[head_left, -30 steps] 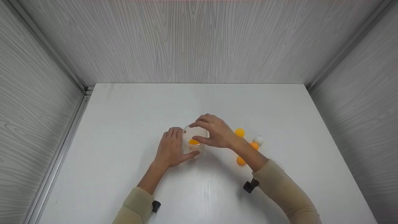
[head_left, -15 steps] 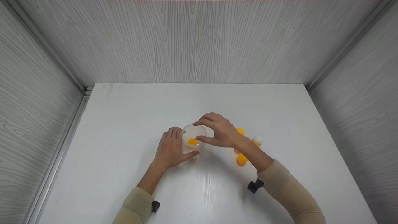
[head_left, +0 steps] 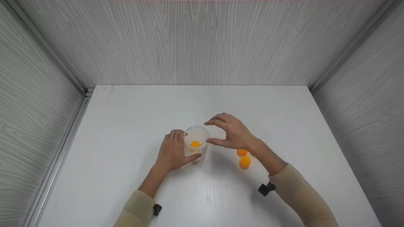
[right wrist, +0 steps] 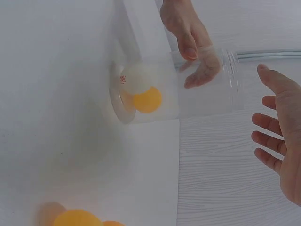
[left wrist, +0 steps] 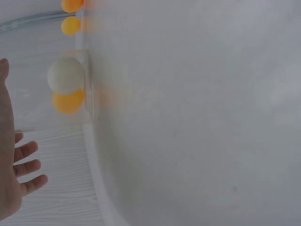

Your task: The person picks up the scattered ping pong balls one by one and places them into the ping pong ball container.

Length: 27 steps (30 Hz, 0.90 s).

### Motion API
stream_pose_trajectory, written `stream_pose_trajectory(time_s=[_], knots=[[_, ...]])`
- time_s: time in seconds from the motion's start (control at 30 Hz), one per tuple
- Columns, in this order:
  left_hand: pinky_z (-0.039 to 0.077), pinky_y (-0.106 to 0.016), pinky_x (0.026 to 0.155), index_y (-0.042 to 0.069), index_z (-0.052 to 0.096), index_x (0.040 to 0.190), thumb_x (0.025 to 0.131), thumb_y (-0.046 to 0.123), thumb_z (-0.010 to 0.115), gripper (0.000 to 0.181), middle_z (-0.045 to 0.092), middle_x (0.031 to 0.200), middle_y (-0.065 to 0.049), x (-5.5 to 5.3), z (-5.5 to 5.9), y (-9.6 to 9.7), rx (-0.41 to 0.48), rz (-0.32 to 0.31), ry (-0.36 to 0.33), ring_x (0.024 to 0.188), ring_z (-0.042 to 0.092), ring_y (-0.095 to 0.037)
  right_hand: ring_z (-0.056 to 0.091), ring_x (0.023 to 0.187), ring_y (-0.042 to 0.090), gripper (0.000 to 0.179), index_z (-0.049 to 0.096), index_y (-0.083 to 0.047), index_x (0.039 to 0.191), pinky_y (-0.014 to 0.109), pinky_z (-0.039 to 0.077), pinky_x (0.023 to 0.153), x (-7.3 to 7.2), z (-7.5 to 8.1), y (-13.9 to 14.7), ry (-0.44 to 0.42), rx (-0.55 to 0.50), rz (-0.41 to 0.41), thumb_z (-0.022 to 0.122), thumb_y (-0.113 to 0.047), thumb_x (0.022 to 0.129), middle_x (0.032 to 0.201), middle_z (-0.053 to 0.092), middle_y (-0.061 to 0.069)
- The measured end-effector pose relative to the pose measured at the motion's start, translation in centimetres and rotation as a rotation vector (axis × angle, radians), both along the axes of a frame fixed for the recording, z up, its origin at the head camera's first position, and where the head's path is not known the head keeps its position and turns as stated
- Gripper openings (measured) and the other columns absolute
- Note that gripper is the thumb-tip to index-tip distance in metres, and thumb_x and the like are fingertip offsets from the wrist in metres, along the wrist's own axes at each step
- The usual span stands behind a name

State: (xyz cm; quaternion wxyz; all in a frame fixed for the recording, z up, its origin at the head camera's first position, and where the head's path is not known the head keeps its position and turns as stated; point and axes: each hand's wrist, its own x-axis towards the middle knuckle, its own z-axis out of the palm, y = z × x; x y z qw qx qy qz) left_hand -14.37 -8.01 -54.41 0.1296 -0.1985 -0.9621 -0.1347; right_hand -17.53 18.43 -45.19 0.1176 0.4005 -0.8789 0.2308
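Note:
A clear plastic jar (head_left: 196, 135) stands upright on the table. In it are an orange table tennis ball (right wrist: 146, 100) and a white table tennis ball (left wrist: 66, 76). My left hand (head_left: 172, 152) holds the jar from the left side, its thumb across the front. My right hand (head_left: 232, 132) hovers just right of the jar's mouth, thumb and fingers spread with nothing between them. Beneath the right wrist, two loose orange balls (head_left: 245, 162) show on the table; more of the group is hidden by the forearm.
The edge of a white ball (head_left: 263, 139) peeks out beyond the right forearm. A clear curved rim (head_left: 267, 173) shows beside the right sleeve. Wood-grain panels (head_left: 202, 41) bound the white table (head_left: 142, 107) at the back and both sides.
My right hand has drawn back to the right, from over the jar's mouth to beside it. Its forearm now covers more of the loose balls. The left hand stays at the jar.

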Motion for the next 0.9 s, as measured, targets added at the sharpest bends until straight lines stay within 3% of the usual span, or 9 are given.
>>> stream_pose_trajectory(time_s=[0.37,0.9], knots=[[0.053,-0.046,0.108,0.002,0.050,0.139,0.081,0.080,0.067,0.099,0.061,0.133,-0.016,0.1,0.1,-0.1,0.011,0.005,-0.049,0.124,0.058,-0.030,0.067,0.117,0.026,0.060,0.067,-0.016,0.137,0.045,0.059,0.102,0.2,-0.1,2.0,0.038,-0.028,-0.047,0.083,-0.047,0.088,0.129,0.071,0.006],[0.052,-0.046,0.110,0.001,0.049,0.142,0.082,0.083,0.063,0.102,0.061,0.136,-0.017,0.1,0.4,0.0,-0.021,0.017,-0.065,0.128,0.057,-0.030,0.066,0.121,0.028,0.069,0.063,-0.018,0.142,0.049,0.057,0.106,0.9,-1.1,4.3,-0.015,0.047,-0.116,0.081,-0.054,0.087,0.134,0.069,0.006]])
